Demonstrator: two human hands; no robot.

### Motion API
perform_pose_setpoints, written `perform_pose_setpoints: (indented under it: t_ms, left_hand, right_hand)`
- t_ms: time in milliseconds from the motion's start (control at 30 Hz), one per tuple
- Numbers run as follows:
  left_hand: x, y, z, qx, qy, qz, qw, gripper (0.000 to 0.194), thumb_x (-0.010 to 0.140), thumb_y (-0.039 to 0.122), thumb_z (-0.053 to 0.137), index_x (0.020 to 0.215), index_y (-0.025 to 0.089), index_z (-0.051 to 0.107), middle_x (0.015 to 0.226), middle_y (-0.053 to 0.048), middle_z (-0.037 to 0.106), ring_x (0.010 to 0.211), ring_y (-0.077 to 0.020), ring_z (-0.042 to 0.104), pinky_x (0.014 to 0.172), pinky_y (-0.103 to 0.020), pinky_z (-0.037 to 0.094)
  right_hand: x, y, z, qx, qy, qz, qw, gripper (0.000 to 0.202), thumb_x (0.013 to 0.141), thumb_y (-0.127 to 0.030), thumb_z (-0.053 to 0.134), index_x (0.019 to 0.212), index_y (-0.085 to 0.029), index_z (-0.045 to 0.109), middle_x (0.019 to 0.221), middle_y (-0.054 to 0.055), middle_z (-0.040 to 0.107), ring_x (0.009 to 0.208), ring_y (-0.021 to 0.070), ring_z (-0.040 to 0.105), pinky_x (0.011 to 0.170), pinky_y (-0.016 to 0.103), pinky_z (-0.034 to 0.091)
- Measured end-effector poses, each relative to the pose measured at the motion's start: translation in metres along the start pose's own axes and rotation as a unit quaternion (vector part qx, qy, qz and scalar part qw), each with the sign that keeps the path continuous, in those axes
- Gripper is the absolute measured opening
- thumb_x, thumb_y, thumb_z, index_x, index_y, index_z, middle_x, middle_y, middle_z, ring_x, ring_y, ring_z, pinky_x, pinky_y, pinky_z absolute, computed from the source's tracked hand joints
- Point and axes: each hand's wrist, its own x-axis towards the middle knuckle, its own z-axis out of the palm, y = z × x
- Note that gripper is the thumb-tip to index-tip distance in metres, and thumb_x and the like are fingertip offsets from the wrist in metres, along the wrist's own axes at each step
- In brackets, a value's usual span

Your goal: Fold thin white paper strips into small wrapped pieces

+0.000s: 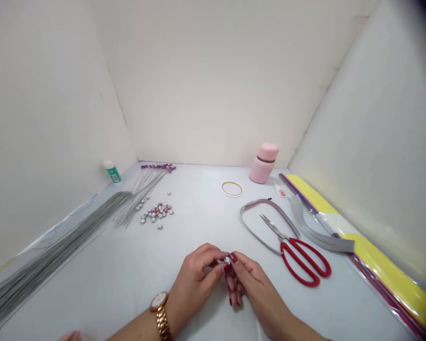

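Note:
A small silver folded paper star (227,260) is pinched between the fingertips of both hands, low in the middle of the head view. My left hand (203,269), with a gold watch on its wrist, grips it between thumb and index finger. From the other side my right hand (251,280) holds it with thumb and fingers, its lower fingers curled underneath. Fingertips cover much of the star. Up and to the left lies a loose pile of similar silver and pink stars (158,211). Red-handled scissors (287,243) rest to the right, blades slightly apart.
Long grey wires (67,241) run along the left; some carry purple stars (159,166). A green-and-white glue bottle (113,172) stands by the left wall. Toward the right are a tape roll (232,195), pink flask (264,163), grey strips (326,242) and yellow sheets (383,270).

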Motion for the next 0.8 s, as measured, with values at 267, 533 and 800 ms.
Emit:
perform_pose_setpoints:
  t_ms: [267,533,800]
  left_hand:
    - [-0.004,-0.003,0.004,0.014,0.031,-0.004,0.999,0.017,0.077,0.012,0.053,0.088,0.017,0.065,0.08,-0.004,0.062,0.07,-0.013,0.056,0.067,-0.023,0.045]
    - [-0.002,-0.013,0.003,-0.095,0.145,-0.075,0.982,0.012,0.07,0.014,0.059,0.08,0.017,0.064,0.073,-0.002,0.061,0.069,-0.014,0.055,0.067,-0.025,0.044]
    - [0.003,-0.026,-0.007,-0.144,0.262,-0.159,0.941,0.035,0.083,0.017,0.027,0.117,0.014,0.033,0.093,-0.009,0.053,0.071,-0.0111,0.056,0.067,-0.026,0.046]
  right_hand:
    - [0.002,0.002,0.002,-0.025,0.012,-0.01,1.0,0.035,0.082,-0.049,0.044,0.067,-0.017,0.046,0.048,-0.007,0.043,0.035,0.0054,0.043,0.037,0.017,0.029]
    - [0.006,0.008,-0.001,-0.044,0.012,-0.005,0.999,0.036,0.077,-0.054,0.049,0.072,-0.018,0.048,0.049,-0.007,0.044,0.035,0.0061,0.044,0.036,0.018,0.029]
    - [0.0,0.0,0.007,-0.057,0.027,-0.02,0.998,0.034,0.079,-0.051,0.046,0.074,-0.017,0.05,0.049,-0.007,0.042,0.037,0.0066,0.044,0.037,0.019,0.03]
